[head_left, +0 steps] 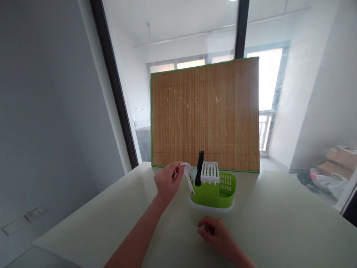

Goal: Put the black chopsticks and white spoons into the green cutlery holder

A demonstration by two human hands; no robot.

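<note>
My left hand (169, 179) pinches a white spoon (188, 178) by the rim of its bowl, the handle slanting down in front of a green utensil holder (208, 196). Another pale spoon (193, 173) stands upright in the holder's left end. Beside it rise black chopsticks (199, 167), and a white slotted rack (210, 172) sits on top of the holder. The right end is a lower basket with a grid of holes. In front of the holder, my right hand (215, 231) hovers or rests low over the table, fingers loosely curled and apart, holding nothing.
The pale table (267, 219) carries the holder on its white base. Behind stands a bamboo mat (205, 115) with green edging, leaning before a glass partition. A grey wall (55, 111) closes off the left. Cardboard boxes and bags (338, 163) lie beyond the glass at right.
</note>
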